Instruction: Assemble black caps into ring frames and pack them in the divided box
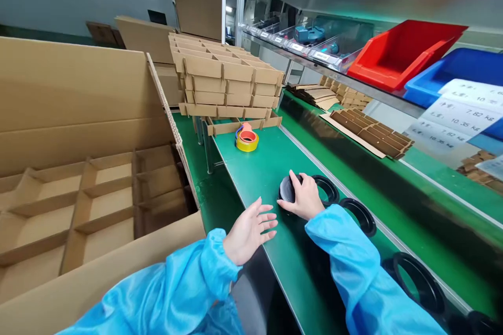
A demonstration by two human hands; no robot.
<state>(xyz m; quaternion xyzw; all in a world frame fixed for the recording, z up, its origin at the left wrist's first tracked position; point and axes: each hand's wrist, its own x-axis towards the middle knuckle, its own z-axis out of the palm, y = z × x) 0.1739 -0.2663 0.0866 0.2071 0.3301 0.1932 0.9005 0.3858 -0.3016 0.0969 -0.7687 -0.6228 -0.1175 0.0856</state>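
My right hand (303, 196) is closed around a round black part with a grey disc-like face (287, 190), at the green bench top (271, 159). Whether that part rests on the surface or is slightly raised, I cannot tell. My left hand (250, 230) hovers palm up over the bench's near edge, fingers apart and holding nothing. Just beyond my right hand lies a black ring (327, 190). Another black ring (358, 216) sits closer to me, and a larger-looking black ring (418, 280) lies past my right sleeve.
To the left stands an open carton (106, 241) with cardboard dividers. Stacked divider grids (231, 76) occupy the bench's far end, near a yellow tape roll (247, 141). A green conveyor (393, 188) runs alongside. Red bin (404, 55) and blue bin (456, 76) stand on the shelf.
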